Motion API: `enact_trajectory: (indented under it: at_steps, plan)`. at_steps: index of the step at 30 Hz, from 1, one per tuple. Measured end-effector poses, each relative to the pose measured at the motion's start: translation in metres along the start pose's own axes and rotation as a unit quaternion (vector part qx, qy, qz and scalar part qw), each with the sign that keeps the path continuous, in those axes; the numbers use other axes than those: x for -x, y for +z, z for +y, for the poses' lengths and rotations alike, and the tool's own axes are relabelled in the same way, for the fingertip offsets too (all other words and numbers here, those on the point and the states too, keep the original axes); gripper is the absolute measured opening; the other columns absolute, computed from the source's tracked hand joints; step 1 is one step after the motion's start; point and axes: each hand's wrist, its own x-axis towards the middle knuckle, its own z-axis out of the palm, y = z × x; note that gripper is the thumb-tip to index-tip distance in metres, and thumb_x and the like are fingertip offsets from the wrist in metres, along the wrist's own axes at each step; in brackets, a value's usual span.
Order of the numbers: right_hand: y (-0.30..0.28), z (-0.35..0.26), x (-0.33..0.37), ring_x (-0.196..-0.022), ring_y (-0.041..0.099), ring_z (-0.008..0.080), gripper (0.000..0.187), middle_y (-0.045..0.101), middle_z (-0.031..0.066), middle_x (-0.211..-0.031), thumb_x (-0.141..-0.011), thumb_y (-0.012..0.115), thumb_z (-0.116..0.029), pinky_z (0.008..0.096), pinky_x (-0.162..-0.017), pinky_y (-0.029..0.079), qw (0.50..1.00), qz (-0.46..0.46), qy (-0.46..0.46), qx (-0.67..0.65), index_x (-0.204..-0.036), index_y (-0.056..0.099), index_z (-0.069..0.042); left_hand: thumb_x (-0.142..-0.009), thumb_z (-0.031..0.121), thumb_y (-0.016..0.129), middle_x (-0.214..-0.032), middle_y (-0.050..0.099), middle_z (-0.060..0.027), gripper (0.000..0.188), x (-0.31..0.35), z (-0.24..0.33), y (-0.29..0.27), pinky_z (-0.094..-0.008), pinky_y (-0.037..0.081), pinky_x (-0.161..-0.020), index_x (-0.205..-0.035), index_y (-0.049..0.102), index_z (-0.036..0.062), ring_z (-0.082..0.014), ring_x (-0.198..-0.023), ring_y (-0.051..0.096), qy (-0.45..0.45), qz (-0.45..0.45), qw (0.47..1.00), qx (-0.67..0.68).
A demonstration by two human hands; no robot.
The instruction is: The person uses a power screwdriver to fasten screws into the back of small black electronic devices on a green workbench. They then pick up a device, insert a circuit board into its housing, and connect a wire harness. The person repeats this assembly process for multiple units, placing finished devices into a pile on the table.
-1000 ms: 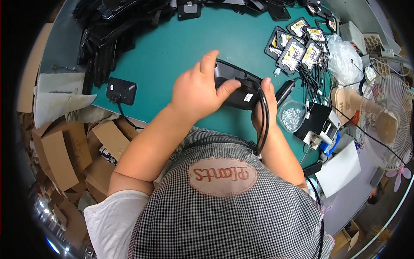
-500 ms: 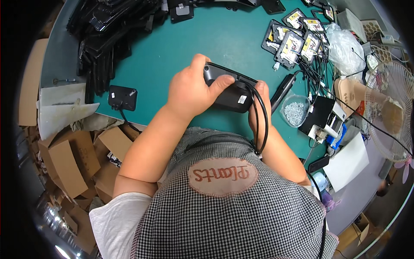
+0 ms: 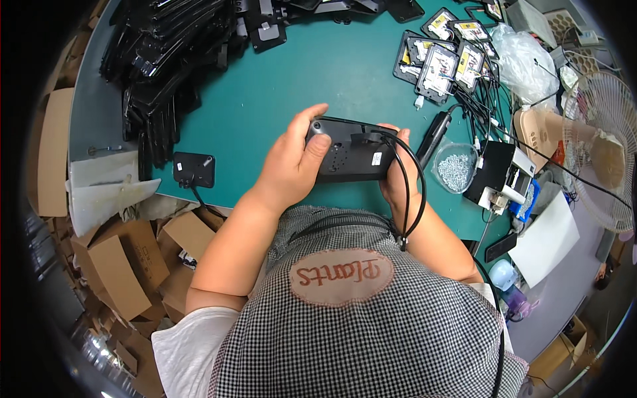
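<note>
Between my two hands, above the green tabletop, is a black rectangular plastic device housing (image 3: 352, 159) with a small white label and a cluster of small holes on the face toward me. My left hand (image 3: 295, 156) grips its left end, thumb on that face. Around its right end closes my right hand (image 3: 399, 176), its fingers partly behind the housing and cable. From the upper right of the housing a black cable (image 3: 422, 192) loops down over my right wrist toward the apron. A black electric screwdriver (image 3: 434, 140) lies just right of my right hand.
A clear bowl of small screws (image 3: 454, 167) stands beside the screwdriver. Open units with cables (image 3: 438, 71) pile up at the far right. Stacked black casings (image 3: 159, 73) fill the far left. Another black unit (image 3: 194, 170) lies at the left edge. A fan (image 3: 600, 152) stands right.
The housing has come slightly lower and tilted so its label face shows more fully. My left thumb has slid from the middle of that face to its left end.
</note>
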Motion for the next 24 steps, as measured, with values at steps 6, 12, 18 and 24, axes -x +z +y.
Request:
enact_trajectory:
  at_steps: [6,12,18,24]
  plan:
    - [-0.008,0.006,-0.004,-0.091,0.065,0.0205,0.05,0.064,0.011,-0.101,-0.102,0.032,-0.05,0.0364,-0.081,0.055,0.991,-0.01,0.067,-0.118,-0.113,0.051,-0.006,-0.093,0.037,0.064,-0.106,0.062,-0.0064,0.054,0.001,-0.004,0.008,-0.0281,0.047,-0.087,-0.128,0.05,-0.0012,-0.013,-0.098,0.057,-0.051,-0.039,0.983,0.172]
    - [-0.006,0.007,0.001,-0.089,0.064,0.0186,0.045,0.064,0.0101,-0.1,-0.104,0.032,-0.046,0.0351,-0.081,0.055,0.993,-0.005,0.083,-0.087,-0.107,0.051,-0.005,-0.092,0.037,0.065,-0.103,0.064,-0.0129,0.053,0.003,0.023,0.009,-0.0332,0.05,-0.084,-0.128,0.049,0.0015,-0.0241,-0.094,0.062,-0.061,-0.041,0.997,-0.013]
    - [0.005,-0.015,0.015,-0.1,0.061,0.0203,0.042,0.06,0.0141,-0.112,-0.105,0.036,-0.036,0.0334,-0.091,0.05,0.995,-0.083,-0.028,-0.048,-0.124,0.047,0.0,-0.095,0.03,0.058,-0.117,0.059,-0.0193,0.045,-0.003,0.003,0.002,-0.038,0.046,-0.093,-0.129,0.048,0.0018,-0.0346,-0.106,0.059,0.037,0.084,0.979,-0.18]
    - [0.023,-0.031,0.034,-0.11,0.06,0.0223,0.055,0.059,0.0146,-0.119,-0.103,0.035,-0.042,0.0364,-0.097,0.048,0.981,-0.152,-0.024,-0.115,-0.138,0.037,0.001,-0.1,0.034,0.051,-0.119,0.056,-0.011,0.041,0.001,-0.024,0.001,-0.0322,0.04,-0.099,-0.126,0.051,0.0016,-0.021,-0.11,0.053,0.106,0.114,0.988,-0.011]
